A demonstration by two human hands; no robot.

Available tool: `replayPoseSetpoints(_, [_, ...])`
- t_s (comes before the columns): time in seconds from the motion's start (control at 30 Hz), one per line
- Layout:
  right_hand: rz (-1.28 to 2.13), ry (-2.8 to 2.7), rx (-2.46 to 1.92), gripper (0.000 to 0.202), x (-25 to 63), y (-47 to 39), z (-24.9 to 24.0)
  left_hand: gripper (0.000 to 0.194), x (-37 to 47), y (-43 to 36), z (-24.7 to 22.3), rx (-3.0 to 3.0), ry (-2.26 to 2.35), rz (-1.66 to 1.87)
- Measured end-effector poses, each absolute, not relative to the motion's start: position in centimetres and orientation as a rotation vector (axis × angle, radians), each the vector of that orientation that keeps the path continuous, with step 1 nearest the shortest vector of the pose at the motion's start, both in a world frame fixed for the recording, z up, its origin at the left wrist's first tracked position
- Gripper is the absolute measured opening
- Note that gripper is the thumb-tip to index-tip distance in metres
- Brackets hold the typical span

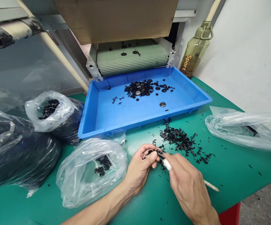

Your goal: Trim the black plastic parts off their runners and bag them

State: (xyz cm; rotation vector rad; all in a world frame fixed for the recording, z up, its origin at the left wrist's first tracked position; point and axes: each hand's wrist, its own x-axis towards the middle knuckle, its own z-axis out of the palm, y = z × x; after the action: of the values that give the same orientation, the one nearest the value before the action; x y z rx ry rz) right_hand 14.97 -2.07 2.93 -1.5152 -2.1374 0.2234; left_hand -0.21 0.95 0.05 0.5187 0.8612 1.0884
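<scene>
My left hand (143,164) is closed on small black parts (150,152), held up over the green table. Right beside it, my right hand (184,179) grips a thin tool with a white wrapping (166,164); its dark tip meets the parts at my left fingertips. A pale, pointed stick end (211,185) sticks out past the right side of my right hand. Just beyond both hands lies a loose pile of small black parts (179,139). To the left, an open clear bag (79,175) has some black pieces (103,164) inside.
A blue tray (116,115) holding black round pieces (140,88) stands below a green conveyor belt (133,59). Two filled bags (16,150) (67,122) stand at the left. A clear bag (245,126) lies right; a bottle (194,50) leans by the wall.
</scene>
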Motion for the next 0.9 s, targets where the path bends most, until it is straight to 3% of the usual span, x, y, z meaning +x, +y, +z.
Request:
replayPoseSetpoints(0.23, [0.22, -2.112, -1.538, 0.036, 15.38, -1.92, 3.23, 0.015, -0.26, 0.9, -0.11, 0.546, 0.848, 1.095])
replayPoseSetpoints(0.47, [0.184, -2.12, -1.541, 0.033, 15.02, -2.04, 2.92, 0.031, -0.41, 0.92, -0.31, 0.499, 0.87, 1.052])
replayPoseSetpoints(0.67, [0.149, -2.102, -1.553, 0.034, 14.78, -1.79, 3.0, 0.018, -0.27, 1.12, -0.04, 0.551, 0.837, 1.06])
replayPoseSetpoints(0.9, [0.184, -2.07, -1.552, 0.032, 14.96, -1.51, 2.92, 0.017, -0.36, 1.06, -0.59, 0.678, 0.84, 1.032])
